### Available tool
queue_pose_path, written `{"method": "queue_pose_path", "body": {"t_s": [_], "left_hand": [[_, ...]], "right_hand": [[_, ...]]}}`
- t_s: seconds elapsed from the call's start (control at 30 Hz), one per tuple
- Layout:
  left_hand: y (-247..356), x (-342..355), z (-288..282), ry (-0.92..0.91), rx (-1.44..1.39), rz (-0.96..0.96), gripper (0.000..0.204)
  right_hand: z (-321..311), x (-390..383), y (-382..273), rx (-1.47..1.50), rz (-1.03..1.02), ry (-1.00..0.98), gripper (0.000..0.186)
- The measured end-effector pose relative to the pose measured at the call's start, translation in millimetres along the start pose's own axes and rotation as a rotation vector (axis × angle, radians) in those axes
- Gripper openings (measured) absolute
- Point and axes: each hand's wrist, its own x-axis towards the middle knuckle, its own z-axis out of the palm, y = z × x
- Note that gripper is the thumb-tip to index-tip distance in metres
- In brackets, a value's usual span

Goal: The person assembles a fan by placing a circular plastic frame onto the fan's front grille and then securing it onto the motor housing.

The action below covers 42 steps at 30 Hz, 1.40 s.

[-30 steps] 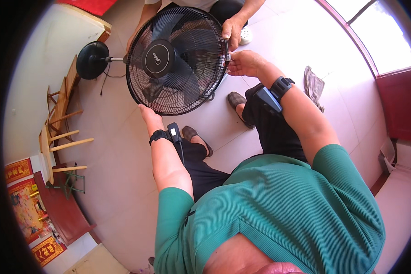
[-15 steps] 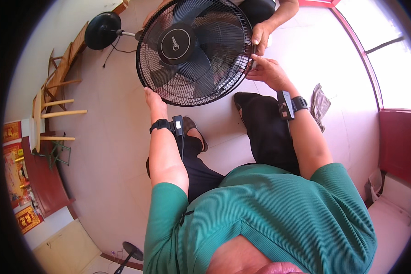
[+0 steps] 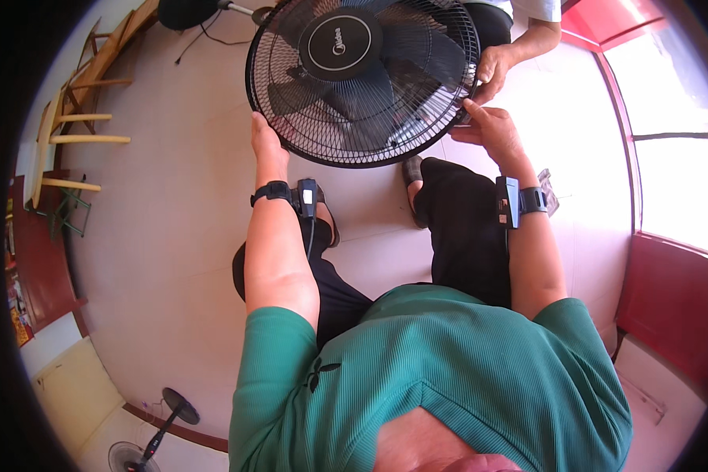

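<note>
Left hand (image 3: 266,145) partly behind fan guard (image 3: 362,79)

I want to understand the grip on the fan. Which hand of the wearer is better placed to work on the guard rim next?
Probably the right hand: its fingertips pinch the fan guard rim, beside another person's hand. The left hand only steadies the opposite edge.

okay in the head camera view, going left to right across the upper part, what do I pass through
Wooden chairs → the person's left hand on the grille's lower-left rim → black fan grille → the person's right hand at its right rim, a co-worker's hand just above it → bright window.
</note>
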Motion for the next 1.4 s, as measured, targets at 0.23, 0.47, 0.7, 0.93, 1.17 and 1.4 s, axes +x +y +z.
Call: {"method": "queue_pose_path", "body": {"t_s": [0.23,0.47,0.7,0.93,1.17,1.4], "left_hand": [[-4,-1,2,0.02,-0.103,-0.079,0.06],[6,-14,12,-0.007,-0.174,-0.185,0.062],[-17,3,1,0.039,-0.222,-0.046,0.053],[-39,-48,1,0.179,0.27,-0.047,0.05],[-40,-136,12,-0.146,-0.143,-0.188,0.025],[-32,-128,9,-0.195,-0.147,-0.224,0.022]], "right_hand": [[13,-4,-12,-0.118,-0.059,-0.029,0.045],[-1,-10,-13,-0.298,-0.107,-0.265,0.03],[17,-7,-21,-0.311,-0.047,-0.215,0.033],[25,-13,-16,-0.225,-0.05,-0.193,0.029],[23,-11,-11,-0.188,-0.045,-0.226,0.031],[26,-15,-13,-0.207,-0.035,-0.206,0.032]]}}
